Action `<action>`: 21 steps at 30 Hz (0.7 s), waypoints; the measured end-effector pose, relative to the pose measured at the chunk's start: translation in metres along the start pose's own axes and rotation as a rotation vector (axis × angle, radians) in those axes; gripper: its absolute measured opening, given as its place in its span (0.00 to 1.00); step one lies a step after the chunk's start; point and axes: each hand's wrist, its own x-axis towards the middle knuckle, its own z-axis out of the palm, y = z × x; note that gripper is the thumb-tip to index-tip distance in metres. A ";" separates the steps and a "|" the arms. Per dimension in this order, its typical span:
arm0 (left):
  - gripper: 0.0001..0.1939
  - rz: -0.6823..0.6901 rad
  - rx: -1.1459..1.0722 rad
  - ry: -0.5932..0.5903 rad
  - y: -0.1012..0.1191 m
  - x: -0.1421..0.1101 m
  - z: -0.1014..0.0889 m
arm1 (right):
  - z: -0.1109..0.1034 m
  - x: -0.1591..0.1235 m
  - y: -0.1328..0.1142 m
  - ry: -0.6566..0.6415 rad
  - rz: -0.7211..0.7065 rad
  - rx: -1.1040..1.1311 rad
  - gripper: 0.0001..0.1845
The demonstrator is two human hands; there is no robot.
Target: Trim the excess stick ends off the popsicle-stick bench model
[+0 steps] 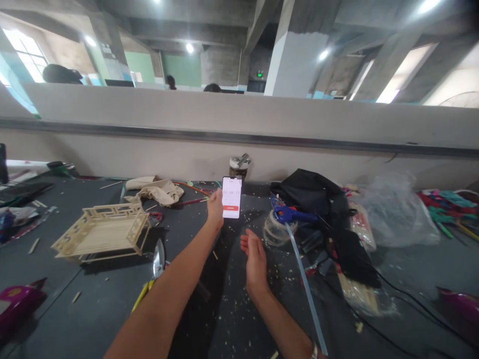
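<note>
Head view: at far left, note purple tool [20, 304] lying on dark worktop [232, 304]. Next, observe wooden model [107, 230] of thin strips, standing on its base, probably set aside to leave the middle free for both hands. Beyond it, locate yellow-handled cutters [158, 257], partly covered by the left forearm. At centre, find phone [232, 197], gripped along its side by left hand [215, 208] and held near-upright, screen toward the camera, likely for reading the digits without covering them. Behind phone, see can [238, 163], near the partition. Slightly right and nearer, note right hand [256, 262]: empty, with fingers loosely curled; contact with worktop, cannot tell. Beside it, identify clear tub [273, 233], apparently propping up blue glue gun [294, 215], perhaps to keep the nozzle off the worktop, with translucent rod [307, 291] slanting toward the near edge. Farther right, see black bag [309, 192], then plastic bag [398, 219].
</note>
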 end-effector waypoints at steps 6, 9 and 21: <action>0.21 0.042 -0.007 -0.005 -0.020 0.038 0.013 | 0.000 -0.002 0.004 -0.044 -0.055 -0.123 0.27; 0.20 0.078 -0.002 -0.010 -0.028 0.053 0.018 | 0.000 -0.003 0.006 -0.056 -0.071 -0.147 0.26; 0.22 0.158 -0.017 0.007 -0.062 0.089 0.028 | 0.000 -0.009 0.001 -0.064 -0.083 -0.199 0.24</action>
